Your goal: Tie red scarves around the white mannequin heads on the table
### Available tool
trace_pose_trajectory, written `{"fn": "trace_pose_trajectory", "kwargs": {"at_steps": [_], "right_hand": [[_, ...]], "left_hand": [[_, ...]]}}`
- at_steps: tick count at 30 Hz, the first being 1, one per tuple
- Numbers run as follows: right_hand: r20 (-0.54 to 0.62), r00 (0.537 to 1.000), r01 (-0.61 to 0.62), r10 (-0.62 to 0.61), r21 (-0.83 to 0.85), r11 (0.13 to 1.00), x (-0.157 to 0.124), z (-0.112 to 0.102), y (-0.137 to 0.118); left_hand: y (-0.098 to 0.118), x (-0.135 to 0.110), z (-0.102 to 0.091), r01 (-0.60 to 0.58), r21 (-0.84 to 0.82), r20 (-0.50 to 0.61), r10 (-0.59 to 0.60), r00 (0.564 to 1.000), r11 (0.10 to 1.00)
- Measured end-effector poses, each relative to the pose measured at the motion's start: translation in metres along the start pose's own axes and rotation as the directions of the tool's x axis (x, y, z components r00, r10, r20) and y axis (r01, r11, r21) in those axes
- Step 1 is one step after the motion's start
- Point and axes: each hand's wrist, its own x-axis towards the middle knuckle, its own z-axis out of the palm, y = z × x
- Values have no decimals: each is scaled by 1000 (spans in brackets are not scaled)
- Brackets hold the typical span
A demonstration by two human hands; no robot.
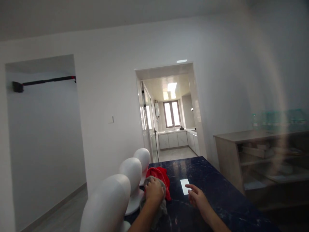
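grey cloth (162, 207) lies bunched on the near left part of the dark bench (217, 193), mostly covered by the left hand (153, 190). that hand's grip is curled down over the cloth, fingers bent and pressed into the soft, crumpled fabric, so a fold of grey shows above the knuckles and a longer piece trails below the wrist. a red cloth (161, 175) sits just beyond, touching the grey one, rumpled into a loose heap with one edge hanging down beside the hand. the right hand (196, 196) is apart from both cloths, palm down low over the bench; its grip is spread, fingers loosely extended and holding nothing, and whether the palm touches the surface cannot be told. the fingertips are near a bright rectangular reflection (184, 186) on the bench top. the bench is a glossy, dark blue-black slab with pale marble-like veins. along its left edge stand three smooth white mannequin heads, featureless and rounded like eggs: the nearest (108, 206) large and blurred, the middle one (131, 175) on a flared base just beside the left hand, the farthest (143, 159) behind it. to the right, well apart, stands a pale wooden shelf unit (229, 151) with blurred contents.
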Motion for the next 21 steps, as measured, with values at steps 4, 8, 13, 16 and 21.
{"fn": "trace_pose_trajectory", "kwargs": {"at_steps": [4, 8, 13, 16, 21], "right_hand": [[-101, 989, 77, -105, -247, 966, 2, 3, 1], [-71, 956, 208, -284, -522, 827, -8, 8, -5], [195, 958, 286, -211, -571, 770, -28, 20, -14], [257, 950, 302, -180, -593, 746, -32, 24, -14], [229, 954, 297, -193, -627, 720, -26, 21, -5]], "left_hand": [[10, -28, 56, -274, -163, -54, 269, 962, 948], [5, -48, 93, -406, -521, 85, 519, 850, 751], [-8, -43, 106, -274, -646, 149, 469, 870, 712], [-9, -39, 110, -243, -627, 165, 432, 887, 740], [-6, -40, 113, -288, -557, 156, 439, 885, 779]]}}
